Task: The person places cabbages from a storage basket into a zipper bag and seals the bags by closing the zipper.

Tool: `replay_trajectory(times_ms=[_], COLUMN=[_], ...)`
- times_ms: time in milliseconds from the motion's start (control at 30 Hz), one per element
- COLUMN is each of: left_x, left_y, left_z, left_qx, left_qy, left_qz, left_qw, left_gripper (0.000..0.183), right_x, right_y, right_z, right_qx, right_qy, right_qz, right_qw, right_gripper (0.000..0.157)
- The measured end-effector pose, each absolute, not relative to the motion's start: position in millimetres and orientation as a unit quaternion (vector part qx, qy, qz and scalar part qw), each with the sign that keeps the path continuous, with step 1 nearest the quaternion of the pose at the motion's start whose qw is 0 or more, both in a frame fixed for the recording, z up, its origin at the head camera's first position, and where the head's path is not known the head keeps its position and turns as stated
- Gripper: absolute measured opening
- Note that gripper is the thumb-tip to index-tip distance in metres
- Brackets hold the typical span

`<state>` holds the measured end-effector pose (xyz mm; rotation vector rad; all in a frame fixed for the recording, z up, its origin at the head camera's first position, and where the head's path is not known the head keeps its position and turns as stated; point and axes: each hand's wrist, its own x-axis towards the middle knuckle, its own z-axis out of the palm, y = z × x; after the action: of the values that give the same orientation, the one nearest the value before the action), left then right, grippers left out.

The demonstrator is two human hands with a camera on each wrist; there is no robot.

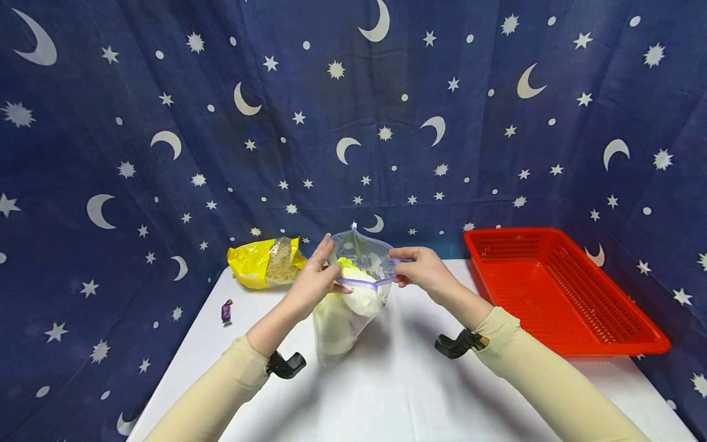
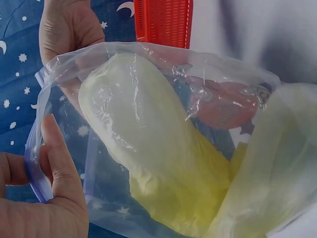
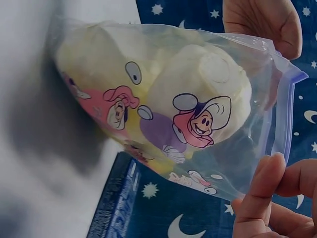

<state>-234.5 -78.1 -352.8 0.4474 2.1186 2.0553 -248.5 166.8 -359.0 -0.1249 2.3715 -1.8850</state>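
Observation:
A clear zip bag with a purple zip strip stands on the white table, its mouth spread wide. My left hand pinches the left side of the rim between thumb and fingers. On the opposite side, thumb and index finger of my right hand pinch the zip strip. Inside lie pale cabbage heads with yellow leaf ends; one leans up toward the mouth, and another is lower down. Cartoon figures are printed on the bag's wall.
Left of the bag, a yellow packet of pasta with a see-through window lies at the table's back edge. Nearer me is a small purple wrapped candy. A red plastic basket stands on the right. A starry blue curtain hangs behind.

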Motion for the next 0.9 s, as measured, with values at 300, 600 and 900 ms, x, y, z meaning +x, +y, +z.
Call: replay_trajectory(times_ms=[300,600,900], left_x=[-237,-237,-237], left_y=[-72,-67,-66], left_z=[-345,-336,-331], left_qx=[0.122,0.109,0.124], left_qy=[0.706,0.697,0.737], left_qz=[0.693,0.704,0.662], left_qw=[0.076,0.081,0.067], left_gripper=[0.08,0.08,0.079], right_x=[-251,-254,-252], right_y=[173,175,173], right_z=[-339,-319,-302], right_qx=[-0.061,-0.064,-0.077], right_qy=[0.791,0.815,0.831], right_qz=[-0.606,-0.571,-0.543], right_qw=[0.066,0.078,0.091], right_gripper=[0.054,0.054,0.057])
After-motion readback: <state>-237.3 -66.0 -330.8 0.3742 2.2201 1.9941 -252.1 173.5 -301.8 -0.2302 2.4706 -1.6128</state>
